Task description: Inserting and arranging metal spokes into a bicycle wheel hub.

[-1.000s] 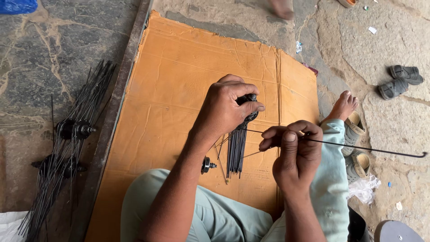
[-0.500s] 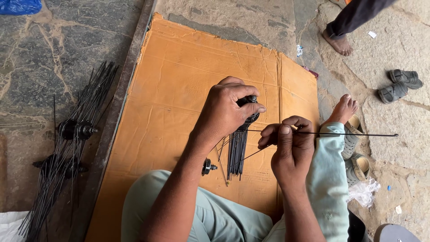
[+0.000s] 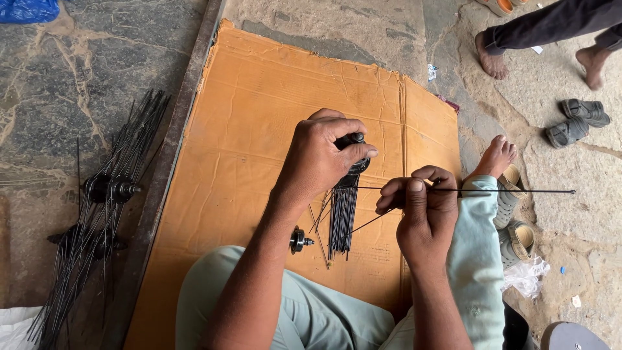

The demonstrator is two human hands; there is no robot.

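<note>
My left hand (image 3: 321, 159) grips a black wheel hub (image 3: 355, 162) above an orange cardboard sheet (image 3: 259, 116). A bunch of thin black spokes (image 3: 342, 220) hangs down from the hub. My right hand (image 3: 421, 210) pinches a single long spoke (image 3: 512, 191) that lies level, its left end pointing at the hub and its right end reaching past my foot. A second small black hub (image 3: 299, 240) lies on the cardboard beside my knee.
Two hubs with spokes fitted (image 3: 107, 191) lie on the stone floor at the left. A metal strip (image 3: 165, 175) edges the cardboard. Another person's bare feet (image 3: 492, 61) and a pair of grey sandals (image 3: 576, 122) are at the upper right. Sandals (image 3: 515, 223) and a plastic bag (image 3: 526, 275) lie by my foot.
My right hand has drawn the single spoke leftward toward the hub and levelled it. Another person has walked into view at the upper right.
</note>
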